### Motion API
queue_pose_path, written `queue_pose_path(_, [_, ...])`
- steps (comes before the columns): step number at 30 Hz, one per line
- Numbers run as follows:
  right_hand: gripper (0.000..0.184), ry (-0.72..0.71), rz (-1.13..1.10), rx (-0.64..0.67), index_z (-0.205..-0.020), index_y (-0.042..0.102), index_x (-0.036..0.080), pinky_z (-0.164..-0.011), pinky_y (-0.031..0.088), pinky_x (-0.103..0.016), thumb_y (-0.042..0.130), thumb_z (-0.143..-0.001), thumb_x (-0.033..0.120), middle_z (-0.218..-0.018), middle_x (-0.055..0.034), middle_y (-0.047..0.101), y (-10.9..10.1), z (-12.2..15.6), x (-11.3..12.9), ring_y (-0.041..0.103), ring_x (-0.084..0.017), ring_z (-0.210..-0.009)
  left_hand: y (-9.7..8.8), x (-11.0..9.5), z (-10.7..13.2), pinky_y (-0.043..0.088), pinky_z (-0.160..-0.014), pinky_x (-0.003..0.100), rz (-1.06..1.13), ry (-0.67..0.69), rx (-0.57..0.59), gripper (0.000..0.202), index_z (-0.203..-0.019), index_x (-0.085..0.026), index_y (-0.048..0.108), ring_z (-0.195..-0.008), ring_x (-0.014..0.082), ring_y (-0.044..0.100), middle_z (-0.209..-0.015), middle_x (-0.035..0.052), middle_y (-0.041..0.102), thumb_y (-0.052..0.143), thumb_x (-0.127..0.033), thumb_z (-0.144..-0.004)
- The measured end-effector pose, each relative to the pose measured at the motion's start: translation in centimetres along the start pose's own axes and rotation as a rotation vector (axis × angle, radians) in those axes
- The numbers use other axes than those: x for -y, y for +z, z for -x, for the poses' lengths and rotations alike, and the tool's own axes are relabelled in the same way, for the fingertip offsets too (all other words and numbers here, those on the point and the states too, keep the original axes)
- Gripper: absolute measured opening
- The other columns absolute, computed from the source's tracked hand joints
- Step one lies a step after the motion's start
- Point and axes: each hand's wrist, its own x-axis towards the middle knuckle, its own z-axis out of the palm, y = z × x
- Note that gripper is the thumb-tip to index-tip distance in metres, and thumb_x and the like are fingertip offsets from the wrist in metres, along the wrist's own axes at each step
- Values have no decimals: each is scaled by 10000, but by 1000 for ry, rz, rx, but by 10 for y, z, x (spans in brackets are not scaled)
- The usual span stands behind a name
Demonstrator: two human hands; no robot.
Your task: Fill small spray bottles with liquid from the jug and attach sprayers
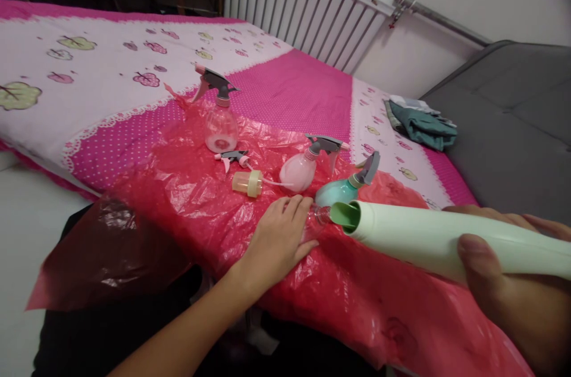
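Note:
My left hand (279, 231) is closed around a clear pinkish bottle (317, 217) whose top has no spray head; the hand hides most of its body. In my right hand (504, 288) is a pale green detergent bottle (410, 234), tipped nearly flat. Its green spout (343, 214) meets or almost meets the clear bottle's mouth; I cannot make out any liquid. Just beyond my left hand lie a loose spray head (232, 157) with a thin tube and a translucent measuring cap (247, 183). A milky pink spray bottle (298, 172) and a teal spray bottle (336, 191) lean close by.
A clear pink spray bottle (222, 127) stands upright farther back. A crinkled red plastic sheet (191, 169) covers part of the bed (307, 79). Folded clothes (423, 121) rest beside the grey headboard (513, 115), and a radiator (294, 2) lines the wall.

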Motion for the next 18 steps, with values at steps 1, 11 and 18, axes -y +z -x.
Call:
queue_pose_path(1, [534, -6, 3, 0, -1116, 620, 279, -1016, 399, -613, 220, -1000, 613, -986, -87, 726, 0, 0, -1, 664, -375, -1025, 0, 0, 0, 479, -1133, 517, 0, 2, -5, 756, -1505, -67, 441, -1303, 375, 577, -1485, 198, 593, 761, -432, -926])
queue_pose_path(11, [478, -31, 23, -18, -1087, 595, 293, -986, 397, -574, 219, -1005, 576, -944, -61, 722, -2, -5, 2, 676, -350, -984, -2, 0, -1, 481, -1131, 514, 15, -10, 13, 752, -1500, -87, 429, -1298, 378, 578, -1487, 188, 589, 762, -440, -925])
queue_pose_path(18, [493, -7, 9, 8, -1103, 606, 297, -951, 373, -548, 236, -980, 599, -986, -53, 718, -2, -4, 1, 670, -348, -999, 0, 1, 0, 480, -1132, 513, 7, -5, -3, 753, -1499, -73, 430, -1299, 380, 577, -1479, 193, 593, 756, -443, -929])
